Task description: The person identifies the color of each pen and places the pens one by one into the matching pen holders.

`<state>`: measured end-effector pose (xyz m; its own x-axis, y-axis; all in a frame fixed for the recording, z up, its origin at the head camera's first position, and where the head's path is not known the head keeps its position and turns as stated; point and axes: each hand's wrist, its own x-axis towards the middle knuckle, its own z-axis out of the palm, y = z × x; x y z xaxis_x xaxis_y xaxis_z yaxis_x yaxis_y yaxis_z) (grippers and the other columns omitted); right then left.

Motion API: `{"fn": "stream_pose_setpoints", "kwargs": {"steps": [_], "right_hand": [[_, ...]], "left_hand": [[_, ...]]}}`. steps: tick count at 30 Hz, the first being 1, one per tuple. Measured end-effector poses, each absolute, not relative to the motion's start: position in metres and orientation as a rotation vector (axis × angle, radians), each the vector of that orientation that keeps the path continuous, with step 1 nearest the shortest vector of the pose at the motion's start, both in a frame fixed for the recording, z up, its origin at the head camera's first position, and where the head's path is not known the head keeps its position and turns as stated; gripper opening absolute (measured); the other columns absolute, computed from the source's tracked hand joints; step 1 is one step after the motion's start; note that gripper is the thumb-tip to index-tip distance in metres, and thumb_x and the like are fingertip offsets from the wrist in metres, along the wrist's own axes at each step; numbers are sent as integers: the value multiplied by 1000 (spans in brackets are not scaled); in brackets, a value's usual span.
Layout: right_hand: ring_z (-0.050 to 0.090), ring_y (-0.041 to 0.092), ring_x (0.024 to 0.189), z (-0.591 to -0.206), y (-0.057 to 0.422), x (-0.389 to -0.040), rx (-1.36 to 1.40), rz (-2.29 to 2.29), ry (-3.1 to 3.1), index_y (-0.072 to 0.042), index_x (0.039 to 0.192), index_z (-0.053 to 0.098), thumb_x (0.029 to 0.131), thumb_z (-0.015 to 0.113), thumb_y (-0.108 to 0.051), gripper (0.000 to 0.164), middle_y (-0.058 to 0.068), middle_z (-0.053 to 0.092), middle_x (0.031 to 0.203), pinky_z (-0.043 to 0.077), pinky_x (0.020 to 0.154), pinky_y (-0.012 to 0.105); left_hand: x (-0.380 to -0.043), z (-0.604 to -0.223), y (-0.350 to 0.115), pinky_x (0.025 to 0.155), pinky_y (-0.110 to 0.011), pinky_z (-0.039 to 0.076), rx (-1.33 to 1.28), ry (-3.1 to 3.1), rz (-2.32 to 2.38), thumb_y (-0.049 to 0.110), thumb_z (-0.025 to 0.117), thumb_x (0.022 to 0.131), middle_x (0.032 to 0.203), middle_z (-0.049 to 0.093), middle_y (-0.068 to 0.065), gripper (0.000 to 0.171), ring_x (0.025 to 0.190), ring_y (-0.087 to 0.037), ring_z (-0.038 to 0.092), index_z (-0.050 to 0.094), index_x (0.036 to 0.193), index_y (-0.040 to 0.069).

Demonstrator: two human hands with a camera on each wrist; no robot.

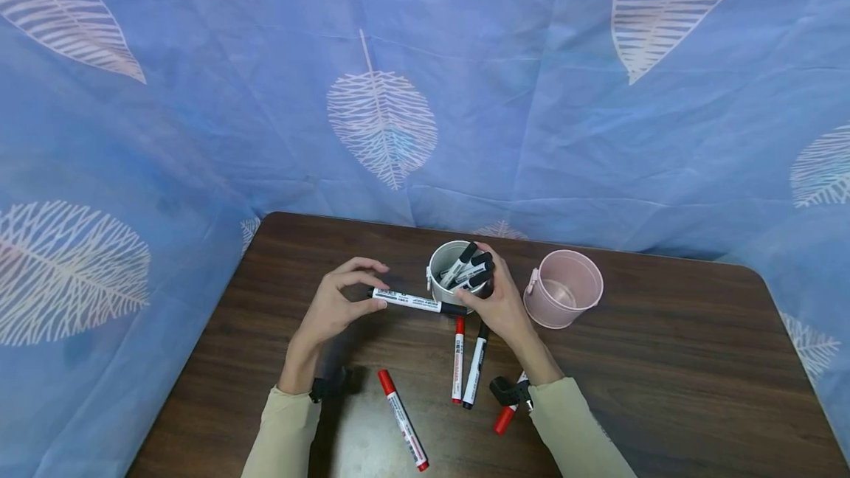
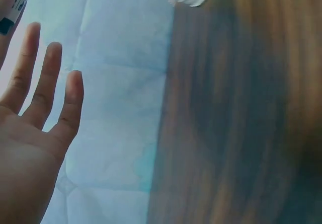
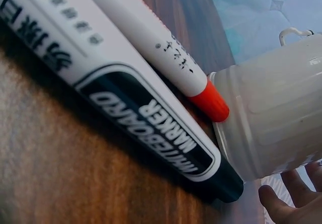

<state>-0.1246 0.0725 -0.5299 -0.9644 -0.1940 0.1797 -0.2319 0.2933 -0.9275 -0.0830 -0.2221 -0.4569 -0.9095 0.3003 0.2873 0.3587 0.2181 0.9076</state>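
Cylindrical marker point(image 3: 136, 108) on grained tabletop point(image 1: 664, 360); left grip point(image 1: 335, 306) pinching second marker point(image 1: 415, 301); right grip point(image 1: 501, 307) holding white bucket point(image 3: 282, 108).

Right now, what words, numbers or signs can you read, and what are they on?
"WHITEBOARD MARKER": on the black-ended whiteboard marker, in the right wrist view.
Larger Chinese characters on it: cut off, so I can't read the whole line.
What looks like "®": on the red-ended marker beside it; its characters are too blurred to read surely.
Too small or blurred: print on the black-capped marker in the left hand and the remaining markers.
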Motion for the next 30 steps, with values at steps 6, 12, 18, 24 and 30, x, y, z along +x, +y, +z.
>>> {"fn": "stream_pose_setpoints", "kwargs": {"steps": [6, 12, 18, 24, 30], "right_hand": [[41, 27, 133, -529, 73, -125, 415, 1767, -2506, -20, 153, 34, 82, 83, -11, 88, 12, 39, 147, 32, 110, 48], [43, 25, 130, -531, 73, -126, 445, 1824, -2460, -21, 153, 34, 81, 79, 2, 87, 12, 39, 146, 36, 107, 47], [43, 25, 129, -531, 72, -126, 445, 1861, -2448, -22, 153, 34, 80, 76, 3, 88, 12, 39, 146, 34, 107, 47], [42, 27, 130, -530, 73, -125, 424, 1832, -2470, -22, 153, 34, 82, 81, -8, 87, 12, 39, 147, 31, 110, 49], [42, 30, 132, -529, 73, -126, 420, 1828, -2481, -17, 154, 33, 82, 82, -10, 87, 14, 40, 147, 31, 109, 52]], "left_hand": [[-88, -453, -221, 102, -37, 42, -643, -2379, -1810, -7, 78, 80, 119, 60, -27, 16, 118, -32, 54, 75, 95, -2], [-89, -455, -222, 102, -39, 41, -601, -2344, -1809, -8, 78, 80, 118, 61, -25, 17, 117, -32, 55, 75, 95, -2], [-90, -452, -224, 101, -39, 40, -581, -2304, -1778, -10, 78, 78, 118, 61, -25, 18, 117, -32, 54, 75, 95, -3], [-92, -446, -225, 102, -48, 38, -552, -2293, -1762, -9, 77, 80, 120, 61, -23, 18, 118, -29, 54, 74, 97, -5], [-95, -440, -222, 100, -40, 40, -550, -2265, -1706, -9, 78, 79, 119, 61, -25, 17, 117, -32, 54, 74, 96, -5]]}}
